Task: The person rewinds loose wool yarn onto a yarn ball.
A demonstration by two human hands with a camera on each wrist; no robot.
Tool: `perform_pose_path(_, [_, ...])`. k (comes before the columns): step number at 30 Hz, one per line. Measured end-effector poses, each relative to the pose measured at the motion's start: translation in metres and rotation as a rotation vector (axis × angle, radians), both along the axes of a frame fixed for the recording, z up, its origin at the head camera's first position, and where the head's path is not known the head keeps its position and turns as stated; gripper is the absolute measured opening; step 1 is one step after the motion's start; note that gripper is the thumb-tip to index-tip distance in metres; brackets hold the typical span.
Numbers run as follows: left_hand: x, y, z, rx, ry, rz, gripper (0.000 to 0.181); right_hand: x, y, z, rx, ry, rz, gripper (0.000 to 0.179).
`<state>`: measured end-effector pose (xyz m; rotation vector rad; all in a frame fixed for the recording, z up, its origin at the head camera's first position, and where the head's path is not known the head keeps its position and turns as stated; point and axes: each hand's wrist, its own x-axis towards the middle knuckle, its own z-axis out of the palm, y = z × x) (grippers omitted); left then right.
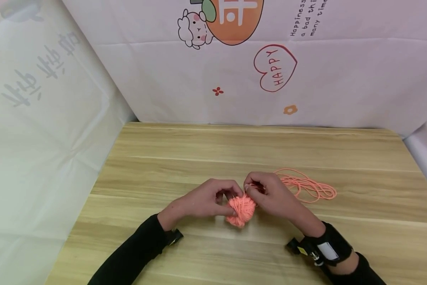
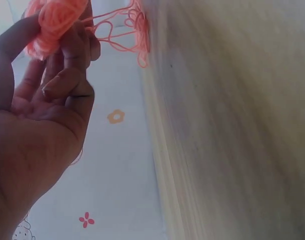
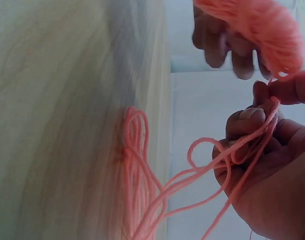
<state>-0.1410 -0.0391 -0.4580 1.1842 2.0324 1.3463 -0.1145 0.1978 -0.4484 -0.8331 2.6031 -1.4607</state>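
A small wound ball of coral yarn (image 1: 243, 209) is held up over the table by my left hand (image 1: 208, 198), thumb on its near side and fingers behind it. In the left wrist view the ball (image 2: 60, 20) sits between thumb and fingers. My right hand (image 1: 272, 196) is close at the ball's right side, pinching strands of the same yarn between thumb and forefinger. In the right wrist view several strands (image 3: 227, 160) hang from the right hand (image 3: 272, 150) down to the loose yarn. That loose yarn (image 1: 311, 188) lies in long loops on the table, beyond the right hand.
The wooden table (image 1: 156, 166) has its back edge against a white printed cloth (image 1: 170, 83). Another white cloth (image 1: 39, 158) hangs along the left side. A black strap with a small camera (image 1: 327, 245) is on the right wrist.
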Motion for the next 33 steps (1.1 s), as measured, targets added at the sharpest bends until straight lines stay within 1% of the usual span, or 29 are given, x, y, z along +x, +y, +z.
perform_pose_path(4, [-0.001,0.000,0.002,0.067,-0.008,0.054,0.027,-0.001,0.000,-0.003,-0.038,-0.029,-0.005,0.020])
perform_pose_path(8, [-0.001,0.001,0.003,0.136,-0.022,0.093,0.026,-0.003,0.001,-0.004,-0.060,-0.068,0.001,0.020])
perform_pose_path(10, [0.002,0.001,0.010,0.163,-0.035,0.120,0.026,-0.003,0.001,-0.005,-0.070,-0.092,0.025,0.020])
perform_pose_path(12, [0.005,0.001,0.019,0.195,-0.051,0.151,0.026,0.000,-0.002,0.005,-0.077,-0.112,0.043,0.021])
perform_pose_path(14, [0.008,0.002,0.027,0.225,-0.086,0.188,0.027,0.003,-0.005,0.014,-0.085,-0.132,0.055,0.023])
perform_pose_path(15, [0.009,0.002,0.031,0.239,-0.106,0.208,0.028,0.005,-0.007,0.019,-0.087,-0.134,0.053,0.023])
perform_pose_path(16, [0.009,0.002,0.032,0.256,-0.120,0.226,0.028,0.006,-0.009,0.023,-0.088,-0.134,0.047,0.022])
perform_pose_path(17, [0.008,0.002,0.032,0.271,-0.133,0.245,0.028,0.008,-0.010,0.026,-0.094,-0.140,0.046,0.022])
perform_pose_path(18, [0.007,0.002,0.031,0.282,-0.146,0.267,0.029,0.008,-0.010,0.024,-0.100,-0.139,0.048,0.021])
perform_pose_path(23, [0.005,0.002,0.029,0.308,-0.160,0.378,0.026,0.004,-0.009,0.005,-0.117,-0.138,0.064,0.024])
perform_pose_path(25, [0.004,0.002,0.030,0.304,-0.168,0.412,0.026,0.002,-0.008,-0.003,-0.096,-0.118,0.065,0.026])
perform_pose_path(29, [0.003,0.001,0.029,0.283,-0.211,0.462,0.025,0.000,-0.009,-0.008,-0.058,-0.051,0.066,0.028])
perform_pose_path(31, [0.002,0.000,0.025,0.273,-0.226,0.484,0.025,0.000,-0.009,-0.008,-0.044,-0.019,0.063,0.028])
perform_pose_path(33, [-0.001,0.000,0.018,0.263,-0.230,0.512,0.025,0.001,-0.010,-0.008,-0.037,0.005,0.065,0.027])
